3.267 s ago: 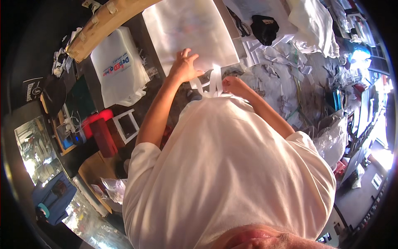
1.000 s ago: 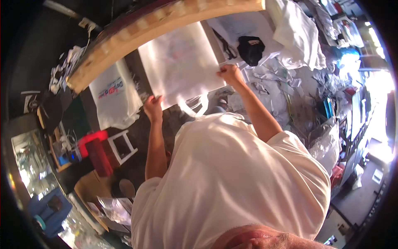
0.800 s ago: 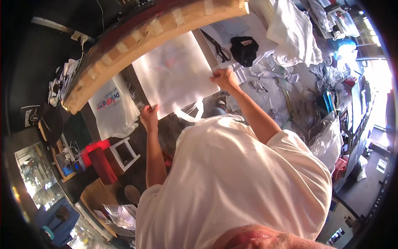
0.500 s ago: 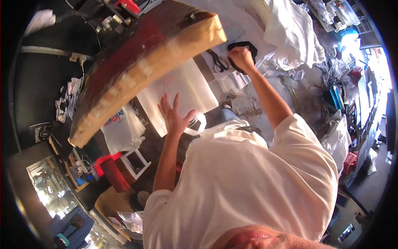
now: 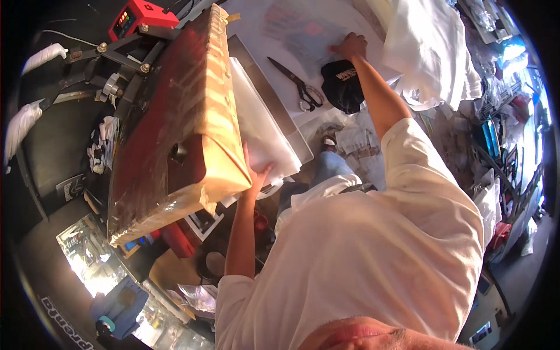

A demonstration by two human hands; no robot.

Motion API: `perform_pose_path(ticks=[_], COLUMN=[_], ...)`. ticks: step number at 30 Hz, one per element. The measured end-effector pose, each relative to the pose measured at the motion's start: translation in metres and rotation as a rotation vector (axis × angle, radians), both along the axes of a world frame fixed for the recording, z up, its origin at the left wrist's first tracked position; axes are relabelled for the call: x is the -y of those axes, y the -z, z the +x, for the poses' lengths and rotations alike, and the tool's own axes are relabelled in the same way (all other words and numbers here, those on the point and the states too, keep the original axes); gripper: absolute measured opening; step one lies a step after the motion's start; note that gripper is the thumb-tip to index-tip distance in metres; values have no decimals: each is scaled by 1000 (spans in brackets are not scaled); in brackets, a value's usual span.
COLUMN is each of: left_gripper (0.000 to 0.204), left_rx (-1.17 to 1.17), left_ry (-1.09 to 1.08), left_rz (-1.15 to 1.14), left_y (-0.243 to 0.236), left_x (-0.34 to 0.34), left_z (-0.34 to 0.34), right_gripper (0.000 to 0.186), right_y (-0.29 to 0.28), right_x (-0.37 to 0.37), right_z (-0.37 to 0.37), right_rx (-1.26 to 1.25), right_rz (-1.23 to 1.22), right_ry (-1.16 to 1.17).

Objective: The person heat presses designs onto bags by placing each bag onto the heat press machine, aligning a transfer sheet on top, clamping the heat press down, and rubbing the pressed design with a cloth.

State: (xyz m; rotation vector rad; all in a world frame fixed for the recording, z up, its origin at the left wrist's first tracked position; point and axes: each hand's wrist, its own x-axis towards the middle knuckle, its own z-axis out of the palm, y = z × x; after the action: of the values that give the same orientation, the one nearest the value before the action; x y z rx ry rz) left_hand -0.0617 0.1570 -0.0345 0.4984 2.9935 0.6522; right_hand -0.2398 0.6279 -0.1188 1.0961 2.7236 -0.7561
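My left hand (image 5: 255, 177) lies on a white sheet-like bag (image 5: 267, 143) with its thumb and a finger apart; the raised brown-wrapped plate (image 5: 219, 105) of a heat press hides part of the hand. A white strap loop shows beside the thumb. My right hand (image 5: 352, 48) reaches across the white table (image 5: 248, 17), fingers apart and holding nothing I can see, at the edge of clear printed film sheets (image 5: 303, 35). Just below that forearm sits a black fabric pad (image 5: 342, 86) with pale print. Black-handled scissors (image 5: 298, 84) lie left of the pad.
A red control box (image 5: 140, 18) and metal press arms (image 5: 125, 58) stand at the far left. White bags (image 5: 429, 52) are piled on the right. Scraps litter the floor (image 5: 361, 146), and cluttered shelves (image 5: 513, 128) line the right side.
The press plate has swung round and now covers more of the white bag's left side. My right hand has let go of the black pad and moved farther away, to the film sheets.
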Motion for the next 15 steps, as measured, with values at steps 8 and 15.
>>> perform_pose_path(ticks=[8, 15], left_gripper=[107, 108], left_rx=[54, 41], left_ry=[-31, 15], left_rz=[36, -4], left_y=[-7, 19], left_x=[-3, 18], left_z=[1, 7], right_gripper=[64, 23], right_y=[39, -78], right_x=[-14, 54], right_z=[-5, 24], right_rx=[-281, -617], right_rz=[-10, -398], right_ry=[11, 394])
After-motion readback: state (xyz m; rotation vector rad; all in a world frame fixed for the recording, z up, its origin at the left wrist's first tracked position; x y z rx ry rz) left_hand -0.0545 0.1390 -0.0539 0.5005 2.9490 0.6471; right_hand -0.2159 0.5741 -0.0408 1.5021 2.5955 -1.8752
